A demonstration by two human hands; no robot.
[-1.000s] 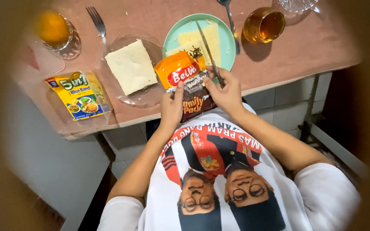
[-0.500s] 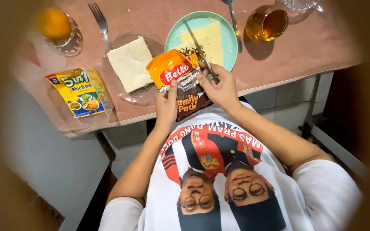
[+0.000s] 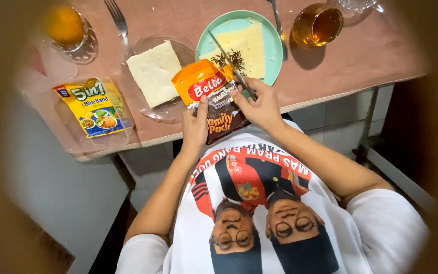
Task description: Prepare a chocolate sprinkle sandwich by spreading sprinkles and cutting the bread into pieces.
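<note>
Two hands work at the near edge of the table [image 3: 361, 56], which carries a pink cloth. Left to right along it: a glass of orange drink [image 3: 65, 28] at the far left corner, blurred by the lens edge. A fork [image 3: 116, 18] lies just right of it, near the far edge. A yellow sachet [image 3: 93, 106] lies flat inside a clear tray toward the near left edge. A clear glass plate [image 3: 176, 109] holds one pale slice of bread [image 3: 154, 72].

Left hand [image 3: 194, 127]: closed on the left side of an orange-and-brown sprinkle pouch [image 3: 214, 99], thumb pressed on its front. The pouch is lifted off the table, tilted, its orange top over the near rim of the teal plate [image 3: 276, 48] and its brown bottom overhanging the near table edge.

Right hand [image 3: 260, 106]: fingers closed on the pouch's right edge, and a table knife [image 3: 229, 61] is pinned under the same fingers, its blade slanting up-left across the teal plate.

The teal plate carries yellow-white bread with a small heap of dark sprinkles [image 3: 229, 60] by the pouch mouth. A spoon [image 3: 278, 25] rests on the plate's right rim. A glass of amber drink [image 3: 322, 24] stands right of that, near the far edge.
</note>
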